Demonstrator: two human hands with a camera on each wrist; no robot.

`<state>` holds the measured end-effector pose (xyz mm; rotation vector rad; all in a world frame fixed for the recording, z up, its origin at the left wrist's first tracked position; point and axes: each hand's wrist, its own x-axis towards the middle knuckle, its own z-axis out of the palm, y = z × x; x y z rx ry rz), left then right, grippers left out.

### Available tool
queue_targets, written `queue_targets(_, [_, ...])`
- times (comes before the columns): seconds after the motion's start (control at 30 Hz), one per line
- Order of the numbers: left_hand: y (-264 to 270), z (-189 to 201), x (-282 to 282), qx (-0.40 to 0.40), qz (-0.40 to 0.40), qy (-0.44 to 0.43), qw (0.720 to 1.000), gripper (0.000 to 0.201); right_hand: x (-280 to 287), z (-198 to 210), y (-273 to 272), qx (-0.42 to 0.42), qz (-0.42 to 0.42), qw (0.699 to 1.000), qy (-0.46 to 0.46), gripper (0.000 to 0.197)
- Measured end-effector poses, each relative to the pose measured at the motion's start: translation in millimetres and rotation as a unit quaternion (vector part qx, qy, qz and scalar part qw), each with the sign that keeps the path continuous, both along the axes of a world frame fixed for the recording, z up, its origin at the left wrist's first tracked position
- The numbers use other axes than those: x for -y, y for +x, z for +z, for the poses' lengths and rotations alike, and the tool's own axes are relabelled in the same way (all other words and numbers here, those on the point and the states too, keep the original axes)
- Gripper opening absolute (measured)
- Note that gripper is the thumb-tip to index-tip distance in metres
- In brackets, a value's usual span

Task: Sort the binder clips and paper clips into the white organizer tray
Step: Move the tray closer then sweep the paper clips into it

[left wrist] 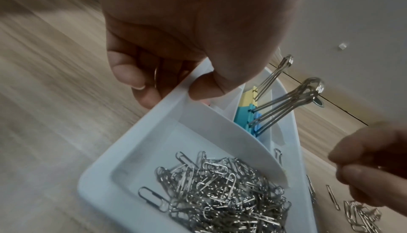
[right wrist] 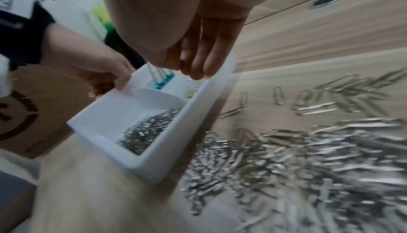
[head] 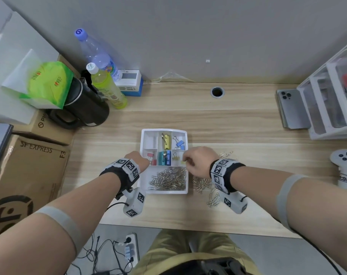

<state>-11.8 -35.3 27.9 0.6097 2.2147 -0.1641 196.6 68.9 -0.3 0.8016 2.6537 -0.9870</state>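
Note:
The white organizer tray (head: pixel 142 135) sits mid-desk. Its small compartments hold yellow (head: pixel 166 141), blue (head: pixel 180 144), pink (head: pixel 151 158) and teal binder clips (left wrist: pixel 242 118). Its long front compartment holds a heap of silver paper clips (head: pixel 168 178). My left hand (left wrist: pixel 171 87) grips the tray's left rim, thumb inside and fingers outside. My right hand (right wrist: pixel 198 69) hovers over the tray's right edge, fingers straight down and together, nothing plainly between them. A small yellow binder clip (right wrist: pixel 193 92) lies below them. Loose paper clips (right wrist: pixel 308 158) lie on the desk to the tray's right.
Two bottles (head: pixel 101 76), a black jug (head: pixel 85 104) and cardboard boxes (head: pixel 26 175) crowd the left side. A phone (head: pixel 291 108) and a white drawer rack (head: pixel 331 100) stand at the back right. A white controller (head: pixel 345 165) lies near the right edge.

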Motion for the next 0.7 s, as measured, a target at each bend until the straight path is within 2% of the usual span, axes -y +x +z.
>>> queue_targets(0.07, [-1,0,0,-0.016,-0.003,0.003,1.000,0.013,-14,-8,11,0.078,-0.018,0.997,0.020,0.013])
queue_targets(0.1, [-1,0,0,-0.023,-0.006,0.002,1.000,0.012,-19,-13,17,0.117,-0.025,0.992,0.026,0.017])
queue_targets(0.13, [-1,0,0,-0.028,-0.007,0.001,1.000,0.012,-22,-20,22,0.143,-0.026,0.989,0.034,0.029])
queue_targets(0.2, [-1,-2,1,-0.032,-0.005,-0.001,0.999,0.015,-22,-29,30,0.151,0.002,0.987,0.049,0.056])
queue_targets(0.23, [-1,-2,1,-0.034,-0.003,0.000,0.999,0.017,-19,-30,30,0.148,0.031,0.987,0.053,0.062])
queue_targets(0.33, [1,-3,-1,-0.037,-0.001,-0.004,0.999,0.021,-4,-34,28,0.136,0.094,0.985,0.058,0.067])
queue_targets(0.53, [3,-8,-2,-0.041,0.011,-0.002,0.999,0.017,12,-41,23,0.091,0.115,0.988,0.039,0.037])
queue_targets(0.7, [6,-11,-1,-0.042,0.018,0.006,0.999,0.011,17,-41,24,0.087,0.142,0.985,0.042,0.012])
